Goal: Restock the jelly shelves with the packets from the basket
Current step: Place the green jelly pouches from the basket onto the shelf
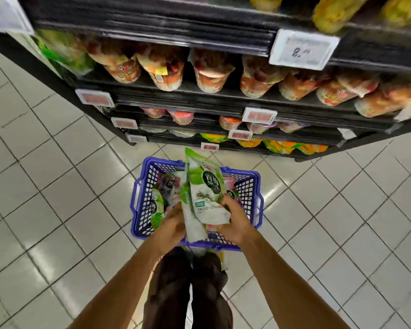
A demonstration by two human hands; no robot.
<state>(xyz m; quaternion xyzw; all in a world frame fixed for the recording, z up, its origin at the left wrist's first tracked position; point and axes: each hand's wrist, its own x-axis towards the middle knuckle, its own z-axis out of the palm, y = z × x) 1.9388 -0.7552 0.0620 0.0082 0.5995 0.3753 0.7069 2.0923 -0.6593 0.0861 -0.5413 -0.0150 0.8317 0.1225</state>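
Observation:
A blue plastic basket (252, 186) stands on the tiled floor in front of the shelves, holding several jelly packets. Over it, both hands hold green-and-white jelly packets (205, 186) upright. My right hand (234, 222) grips the lower edge of the front packet. My left hand (171, 227) grips a second packet (195, 230) behind it, whose white lower end hangs between the hands. Another green packet (157, 207) lies at the basket's left side, and pink packets (169, 184) lie beneath.
Black shelves (199, 96) rise ahead, stocked with rows of red-orange jelly packets (211, 72), a green packet at the upper left (64, 51) and yellow-orange packets at the bottom. Price tags (301, 49) line the shelf edges. My legs stand right behind the basket.

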